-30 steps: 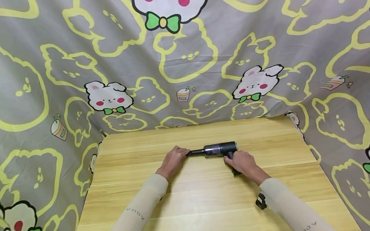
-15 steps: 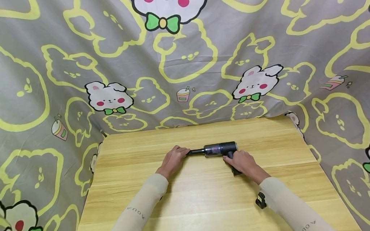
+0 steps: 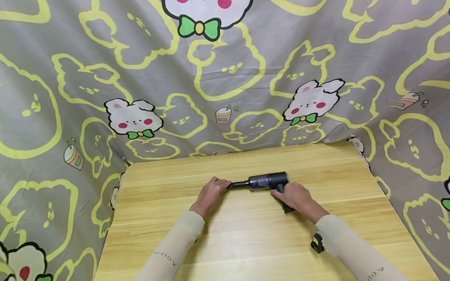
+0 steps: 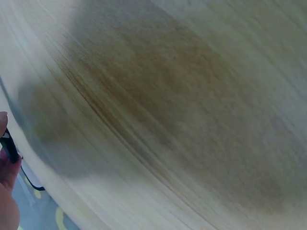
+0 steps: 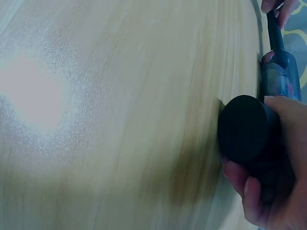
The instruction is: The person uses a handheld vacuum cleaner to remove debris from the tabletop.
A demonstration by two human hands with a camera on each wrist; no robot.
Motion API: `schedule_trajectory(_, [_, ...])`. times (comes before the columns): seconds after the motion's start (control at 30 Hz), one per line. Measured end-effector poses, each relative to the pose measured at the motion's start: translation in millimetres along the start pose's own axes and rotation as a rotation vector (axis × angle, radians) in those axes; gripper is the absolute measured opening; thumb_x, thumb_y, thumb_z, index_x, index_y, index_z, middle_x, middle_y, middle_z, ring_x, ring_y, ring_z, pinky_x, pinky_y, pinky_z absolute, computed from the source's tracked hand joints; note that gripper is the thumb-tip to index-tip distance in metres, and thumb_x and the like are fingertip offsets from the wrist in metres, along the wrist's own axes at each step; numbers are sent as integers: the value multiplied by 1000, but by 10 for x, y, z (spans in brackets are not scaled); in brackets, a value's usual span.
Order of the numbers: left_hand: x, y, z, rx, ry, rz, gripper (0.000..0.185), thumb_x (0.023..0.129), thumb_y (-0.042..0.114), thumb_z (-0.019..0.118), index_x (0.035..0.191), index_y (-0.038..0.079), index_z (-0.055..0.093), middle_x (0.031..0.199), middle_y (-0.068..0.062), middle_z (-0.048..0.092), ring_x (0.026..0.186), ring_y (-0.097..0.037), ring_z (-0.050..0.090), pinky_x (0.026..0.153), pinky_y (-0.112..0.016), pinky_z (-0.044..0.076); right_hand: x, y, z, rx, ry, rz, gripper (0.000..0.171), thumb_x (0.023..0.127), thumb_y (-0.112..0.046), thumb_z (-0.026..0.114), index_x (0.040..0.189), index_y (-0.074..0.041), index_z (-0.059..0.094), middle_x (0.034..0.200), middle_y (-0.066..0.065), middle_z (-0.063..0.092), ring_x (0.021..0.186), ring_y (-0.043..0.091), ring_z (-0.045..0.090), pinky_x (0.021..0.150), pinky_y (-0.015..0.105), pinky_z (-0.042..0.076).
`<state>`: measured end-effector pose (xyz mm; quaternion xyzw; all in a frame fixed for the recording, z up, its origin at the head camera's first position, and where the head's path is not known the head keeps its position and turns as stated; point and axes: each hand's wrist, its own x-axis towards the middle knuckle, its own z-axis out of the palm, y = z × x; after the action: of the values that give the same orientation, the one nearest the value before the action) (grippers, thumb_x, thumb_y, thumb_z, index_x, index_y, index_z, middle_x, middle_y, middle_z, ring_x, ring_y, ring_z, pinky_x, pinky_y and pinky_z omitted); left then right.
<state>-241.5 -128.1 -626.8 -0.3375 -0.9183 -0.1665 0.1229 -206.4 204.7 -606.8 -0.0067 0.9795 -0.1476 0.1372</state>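
Note:
A small black handheld vacuum (image 3: 269,182) lies on the wooden table (image 3: 249,244), its thin nozzle (image 3: 238,185) pointing left. My right hand (image 3: 296,196) grips its handle; the right wrist view shows the fingers curled round the black handle end (image 5: 244,128), with the translucent dust cup (image 5: 280,79) beyond. My left hand (image 3: 211,194) holds the tip of the nozzle, fingers curled over it. In the left wrist view only a fingertip (image 4: 5,163) and a sliver of black nozzle show at the left edge.
A grey cloth (image 3: 219,70) printed with cartoon bears and rabbits hangs behind and drapes round the table's sides. A small black clip (image 3: 317,244) sits by my right sleeve. Bare wood lies in front of the vacuum.

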Motion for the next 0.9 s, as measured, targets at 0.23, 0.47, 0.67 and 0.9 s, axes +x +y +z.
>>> schedule_trajectory(0.23, [-13, -31, -1, -20, -14, -25, 33, 100, -3, 62, 129, 8, 73, 122, -4, 78, 107, -23, 70, 92, -35, 60, -12, 21, -2, 36, -23, -1, 72, 95, -74, 54, 54, -15, 49, 55, 1, 43, 48, 16, 42, 43, 28, 33])
schedule_trajectory(0.47, [-104, -155, -41, -38, 0, -70, 38, 94, 11, 77, 130, 5, 71, 125, -8, 76, 108, -25, 70, 94, -36, 60, -50, 62, 10, 59, -9, -24, 72, 92, -77, 56, 55, -16, 48, 55, 0, 43, 47, 16, 41, 43, 27, 31])
schedule_trajectory(0.67, [-194, -253, -99, -26, -12, -97, 46, 90, 18, 82, 132, 3, 70, 129, -11, 74, 112, -28, 69, 97, -39, 59, -116, 115, 11, 59, 5, -20, 71, 91, -78, 57, 62, -14, 49, 57, 2, 45, 48, 17, 42, 44, 28, 31])
schedule_trajectory(0.9, [-328, -336, -215, 37, -29, -147, 61, 90, 32, 82, 140, 4, 64, 141, -14, 67, 123, -34, 64, 106, -46, 54, -227, 224, -72, 55, 70, -29, 71, 91, -78, 56, 61, -15, 46, 55, -2, 39, 48, 15, 39, 44, 28, 29])
